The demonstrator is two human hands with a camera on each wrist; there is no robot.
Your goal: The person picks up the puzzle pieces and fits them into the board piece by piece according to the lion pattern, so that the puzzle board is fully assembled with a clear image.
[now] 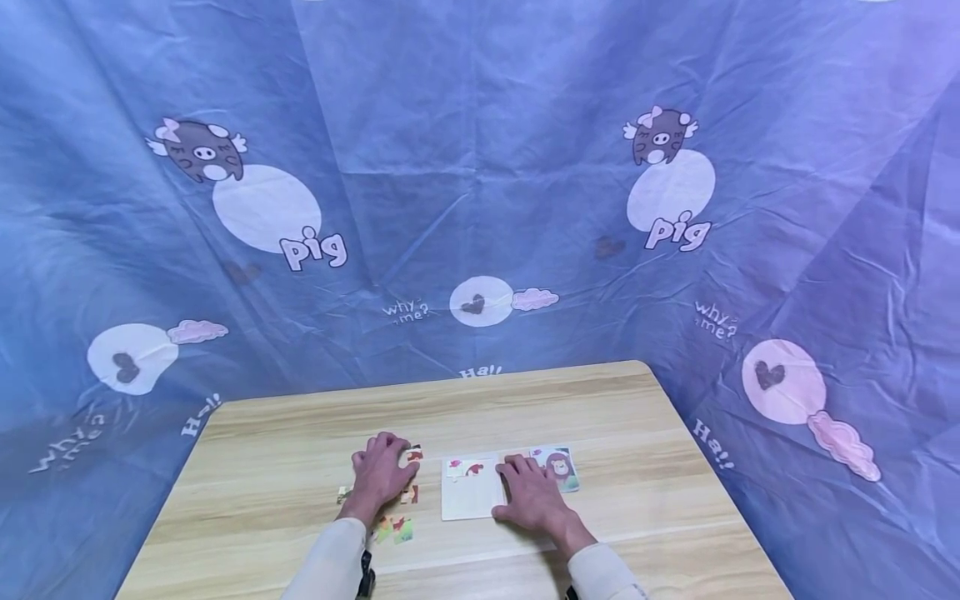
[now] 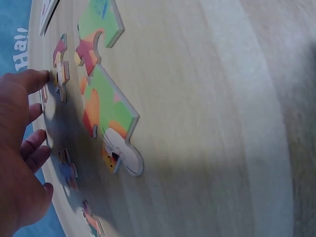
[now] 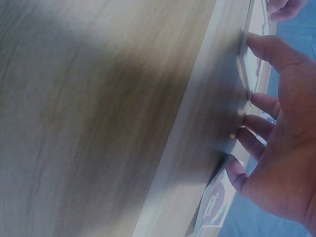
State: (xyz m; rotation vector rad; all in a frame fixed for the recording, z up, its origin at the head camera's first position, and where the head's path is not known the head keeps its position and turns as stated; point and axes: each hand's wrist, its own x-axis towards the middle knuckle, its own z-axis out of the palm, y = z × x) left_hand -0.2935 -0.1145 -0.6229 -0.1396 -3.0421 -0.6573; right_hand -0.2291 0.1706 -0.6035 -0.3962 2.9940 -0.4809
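On the left of the table, my left hand (image 1: pixel 381 473) hovers low among loose jigsaw pieces, thumb and fingertips apart. A brown-and-red jigsaw piece (image 1: pixel 415 453) lies right beside its thumb and index finger. In the left wrist view, green-and-orange jigsaw pieces (image 2: pixel 112 101) lie near that hand. My right hand (image 1: pixel 534 497) rests at the right edge of a white puzzle board (image 1: pixel 471 500), thumb and index finger touching it. A jigsaw piece with a pink figure (image 1: pixel 454 467) sits in the board's upper left corner; red artwork (image 1: pixel 474 470) shows beside it.
A lion picture card (image 1: pixel 558 468) lies behind my right hand, partly covered by it. More pieces (image 1: pixel 402 531) are scattered on the left of the wooden table (image 1: pixel 615 417). Blue printed fabric (image 1: pixel 480 208) hangs around the table's back and sides.
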